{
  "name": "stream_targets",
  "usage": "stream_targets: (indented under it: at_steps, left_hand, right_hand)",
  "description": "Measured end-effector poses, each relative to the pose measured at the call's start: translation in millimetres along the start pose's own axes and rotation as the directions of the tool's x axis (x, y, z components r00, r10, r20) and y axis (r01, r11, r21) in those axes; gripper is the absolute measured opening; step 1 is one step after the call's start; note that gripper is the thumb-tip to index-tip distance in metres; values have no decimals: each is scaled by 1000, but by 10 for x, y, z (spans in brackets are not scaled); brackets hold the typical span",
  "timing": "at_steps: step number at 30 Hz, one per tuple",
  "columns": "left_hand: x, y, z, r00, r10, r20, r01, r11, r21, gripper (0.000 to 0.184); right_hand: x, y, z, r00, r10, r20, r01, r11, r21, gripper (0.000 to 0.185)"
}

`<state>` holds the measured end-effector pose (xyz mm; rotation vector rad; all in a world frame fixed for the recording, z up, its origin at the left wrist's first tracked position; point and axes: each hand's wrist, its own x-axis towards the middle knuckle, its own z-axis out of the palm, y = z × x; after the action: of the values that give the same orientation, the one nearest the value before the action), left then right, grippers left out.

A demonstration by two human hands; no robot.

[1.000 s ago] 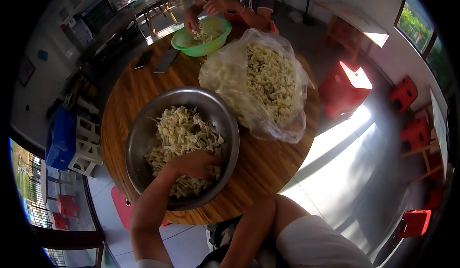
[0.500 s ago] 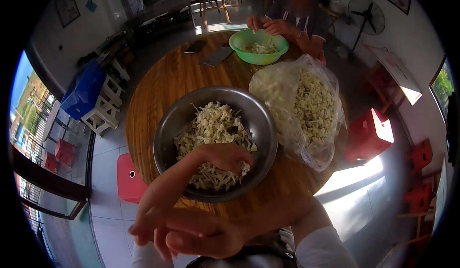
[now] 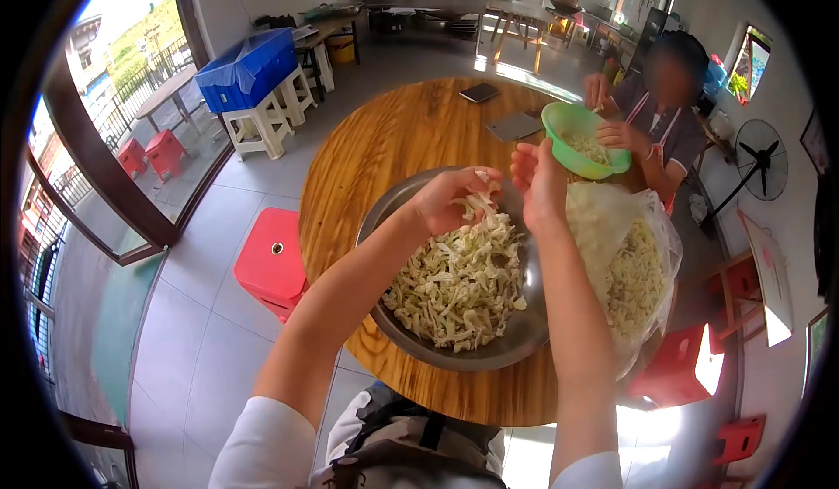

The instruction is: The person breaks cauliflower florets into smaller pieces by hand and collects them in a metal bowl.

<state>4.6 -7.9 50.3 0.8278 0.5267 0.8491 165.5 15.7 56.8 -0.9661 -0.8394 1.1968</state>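
Note:
A wide steel bowl (image 3: pixel 516 349) on the round wooden table holds a heap of pale, torn cauliflower pieces (image 3: pixel 459 292). Over the bowl's far side, my left hand (image 3: pixel 450 202) is closed around a few of these pieces, some poking out between the fingers. My right hand (image 3: pixel 542 183) is raised beside it, above the far right rim, palm turned toward the left hand. Its fingers are slightly curled and apart, with nothing seen in them. To the right of the bowl sits a clear plastic bag (image 3: pixel 594 227) full of similar pale pieces (image 3: pixel 636 275).
Across the wooden table (image 3: pixel 367 157), another person (image 3: pixel 669 113) works with both hands over a green bowl (image 3: pixel 559 122). A phone (image 3: pixel 480 93) and a flat grey object (image 3: pixel 514 126) lie at the back. Red stools (image 3: pixel 275 257) stand around; a fan (image 3: pixel 760 159) is at right.
My left hand has lifted out of the heap with cauliflower pieces. My right hand has moved from near my left forearm to above the bowl's far rim. The view has shifted, moving the table rightward.

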Motion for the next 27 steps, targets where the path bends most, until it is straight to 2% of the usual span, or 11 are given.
stream_targets:
  at_steps: [1, 2, 6, 8, 11, 13, 18, 20, 23, 27]
  left_hand:
    - [34, 15, -27, 998, -42, -38, 38, 993, -110, 20]
    - [61, 22, -49, 996, -42, -76, 30, 989, -144, 20]
    - [200, 9, -165, 978, -61, -198, 9, 967, -254, 22]
    - [225, -13, -208, 959, -56, -278, -20, 964, -264, 25]
    - [307, -141, -451, 989, 23, -143, -63, 959, -277, 27]
    - [295, -121, -463, 986, 25, -163, -77, 944, -322, 30]
    - [335, -105, -468, 996, 53, -69, -76, 912, -402, 38]
    - [292, -77, -411, 998, 21, -63, -44, 919, -393, 40]
    - [310, -104, -398, 998, 21, -63, -43, 927, -374, 42]
    - [322, -137, -443, 993, 36, -108, -73, 927, -368, 44]
  right_hand:
    - [22, 58, 16, 1000, 7, -15, -8, 999, -33, 43]
    - [61, 132, 17, 999, 14, -33, -16, 998, -67, 44]
    - [177, 385, 47, 988, 125, 89, -108, 978, -177, 46]
    - [210, 444, 46, 974, 157, 163, -130, 978, -162, 44]
    - [136, 489, 42, 942, 203, 266, -155, 970, -188, 38]
    - [9, 404, 71, 912, 271, 308, -205, 951, -231, 33]
    - [90, 319, 45, 891, 209, 402, -105, 958, -266, 28]
    - [149, 374, -10, 885, 176, 430, -63, 963, -264, 28]
    - [175, 348, -24, 903, 193, 383, -88, 957, -276, 26]
    - [211, 350, -71, 912, 197, 360, -182, 980, -78, 25]
